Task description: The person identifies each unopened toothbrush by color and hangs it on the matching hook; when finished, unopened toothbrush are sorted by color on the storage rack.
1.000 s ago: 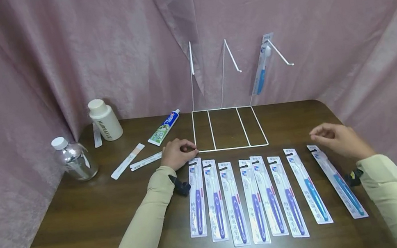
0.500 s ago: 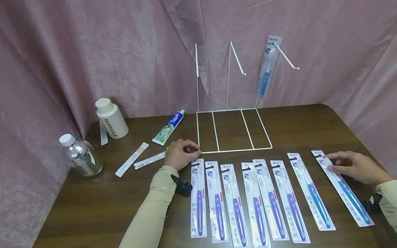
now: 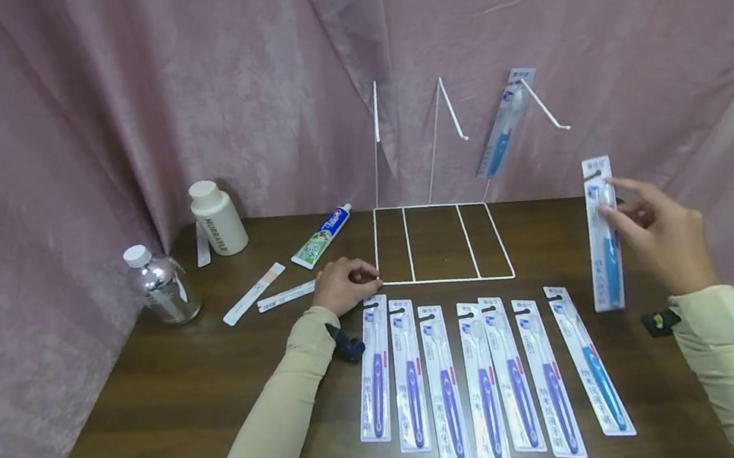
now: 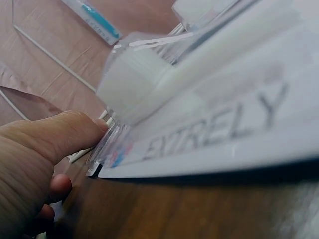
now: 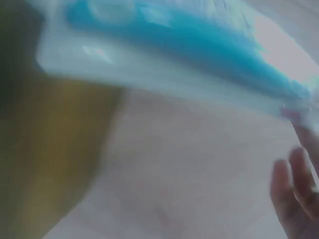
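Note:
My right hand pinches a packaged blue toothbrush by the edge of its upper half and holds it upright above the table's right side. That pack is blurred in the right wrist view, its blue handle crossing the top. My left hand pinches the front left corner of a white wire rack with thumb and index finger. In the left wrist view the thumb partly hides the wire. The rack has three hooks; another blue toothbrush pack hangs on the right one.
Several purple toothbrush packs and one blue toothbrush pack lie in a row before the rack. Leftward are a toothpaste tube, slim white packets, a white bottle and a silver bottle. A pink curtain hangs behind.
My right hand came down to the rightmost blue toothbrush pack, took hold of it and lifted it off the table, turning it upright. My left hand has stayed at the rack's corner.

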A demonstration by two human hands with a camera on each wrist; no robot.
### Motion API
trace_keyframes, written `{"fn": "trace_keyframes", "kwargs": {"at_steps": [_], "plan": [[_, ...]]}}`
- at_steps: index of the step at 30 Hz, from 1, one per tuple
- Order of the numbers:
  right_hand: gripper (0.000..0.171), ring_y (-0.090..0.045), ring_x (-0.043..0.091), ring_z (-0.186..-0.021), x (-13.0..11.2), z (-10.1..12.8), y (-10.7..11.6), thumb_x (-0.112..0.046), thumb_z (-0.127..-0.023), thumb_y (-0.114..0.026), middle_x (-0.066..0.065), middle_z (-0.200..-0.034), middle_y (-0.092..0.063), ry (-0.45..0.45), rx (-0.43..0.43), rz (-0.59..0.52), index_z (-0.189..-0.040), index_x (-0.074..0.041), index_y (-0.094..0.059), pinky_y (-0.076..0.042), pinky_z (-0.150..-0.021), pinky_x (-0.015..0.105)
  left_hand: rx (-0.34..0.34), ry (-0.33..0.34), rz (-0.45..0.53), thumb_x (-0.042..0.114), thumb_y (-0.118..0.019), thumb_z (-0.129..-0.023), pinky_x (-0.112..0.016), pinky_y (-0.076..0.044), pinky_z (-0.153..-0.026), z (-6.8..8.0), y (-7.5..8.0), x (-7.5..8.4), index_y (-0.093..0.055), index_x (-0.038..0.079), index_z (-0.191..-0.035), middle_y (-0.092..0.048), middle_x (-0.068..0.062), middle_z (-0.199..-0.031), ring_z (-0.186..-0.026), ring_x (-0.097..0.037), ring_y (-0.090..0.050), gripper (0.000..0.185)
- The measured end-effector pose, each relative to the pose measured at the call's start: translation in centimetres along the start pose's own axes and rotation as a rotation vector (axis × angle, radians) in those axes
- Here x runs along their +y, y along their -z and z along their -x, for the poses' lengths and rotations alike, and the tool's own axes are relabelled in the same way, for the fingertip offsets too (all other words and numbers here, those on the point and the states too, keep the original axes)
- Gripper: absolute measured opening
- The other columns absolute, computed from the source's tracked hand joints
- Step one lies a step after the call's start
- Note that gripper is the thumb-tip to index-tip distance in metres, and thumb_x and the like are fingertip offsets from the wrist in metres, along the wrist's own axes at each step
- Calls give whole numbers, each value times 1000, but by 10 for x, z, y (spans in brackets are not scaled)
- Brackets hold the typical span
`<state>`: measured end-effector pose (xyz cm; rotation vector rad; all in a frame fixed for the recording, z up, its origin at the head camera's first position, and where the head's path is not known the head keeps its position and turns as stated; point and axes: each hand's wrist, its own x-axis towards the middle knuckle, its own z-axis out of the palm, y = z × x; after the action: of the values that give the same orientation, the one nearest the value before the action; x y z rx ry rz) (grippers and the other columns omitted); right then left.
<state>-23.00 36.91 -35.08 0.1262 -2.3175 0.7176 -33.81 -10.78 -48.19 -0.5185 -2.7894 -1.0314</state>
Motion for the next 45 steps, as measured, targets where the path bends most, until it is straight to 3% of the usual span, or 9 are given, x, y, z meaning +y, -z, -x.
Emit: {"fn": "trace_keyframes", "kwargs": {"at_steps": [4, 9, 14, 28, 34, 38, 41, 43, 45], "plan": [[46, -51, -12, -60, -47, -34, -9, -14, -92, -84, 19, -98, -77, 15, 215, -123, -136, -24, -73, -37, -58, 6, 7, -2, -4, 43, -84, -82, -46, -40, -85, 1, 2, -1, -82, 30, -100, -65, 7, -88, -88, -17, -61, 23], [47, -49, -13, -57, -75, -50, -21, -12, -92, -84, 22, -99, -78, 94, 212, -159, -136, -22, -73, -36, -56, 7, 0, 2, -2, 43, -84, -83, -46, -39, -86, 1, 3, 0, -82, 29, -101, -66, 6, -89, -89, -17, -61, 23], [44, -44, -19, -57, -82, -54, -33, -11, -90, -85, 23, -95, -78, 128, 255, -146, -132, -14, -73, -33, -58, 5, -13, 18, -8, 40, -85, -84, -47, -39, -87, 1, 1, 4, -82, 29, -102, -65, 5, -90, -90, -19, -61, 22], [41, -49, -11, -60, -80, -43, -50, -21, -91, -80, 20, -93, -78, -18, 357, -197, -132, -21, -74, -41, -63, 11, -17, 23, -5, 43, -85, -83, -45, -38, -85, 1, -1, 2, -82, 31, -101, -64, 7, -88, -88, -16, -60, 22], [40, -50, -16, -59, -71, -56, -67, -27, -94, -77, 14, -94, -80, -38, 303, -104, -132, -20, -73, -35, -59, 11, -30, 22, -15, 44, -84, -84, -45, -38, -85, -1, 0, 1, -82, 32, -102, -64, 8, -89, -88, -14, -59, 21], [43, -75, 13, -73, -64, -86, -85, -33, -97, -75, 12, -100, -80, -84, 242, -40, -136, -16, -69, -42, -68, 22, -28, 31, -18, 44, -85, -84, -44, -38, -84, 0, 2, 2, -81, 32, -101, -63, 8, -88, -87, -14, -58, 21], [45, -77, 37, -92, -60, -108, -97, -38, -100, -71, 13, -105, -79, -153, 178, -3, -141, -19, -65, -48, -81, 41, -21, 34, -13, 43, -85, -83, -44, -38, -84, 2, 3, 3, -81, 32, -100, -63, 8, -88, -88, -15, -58, 21], [45, -75, 42, -93, -57, -121, -103, -40, -102, -67, 13, -107, -79, -194, 142, 28, -142, -22, -62, -48, -81, 50, -20, 34, -12, 42, -85, -83, -44, -38, -85, 2, 2, 4, -81, 32, -100, -62, 8, -88, -88, -15, -58, 20], [44, -75, 41, -93, -54, -131, -109, -43, -103, -63, 11, -109, -79, -233, 113, 53, -143, -26, -60, -48, -80, 50, -21, 32, -12, 43, -85, -83, -44, -37, -85, 2, 0, 4, -81, 32, -100, -62, 8, -88, -89, -15, -57, 20]]}}
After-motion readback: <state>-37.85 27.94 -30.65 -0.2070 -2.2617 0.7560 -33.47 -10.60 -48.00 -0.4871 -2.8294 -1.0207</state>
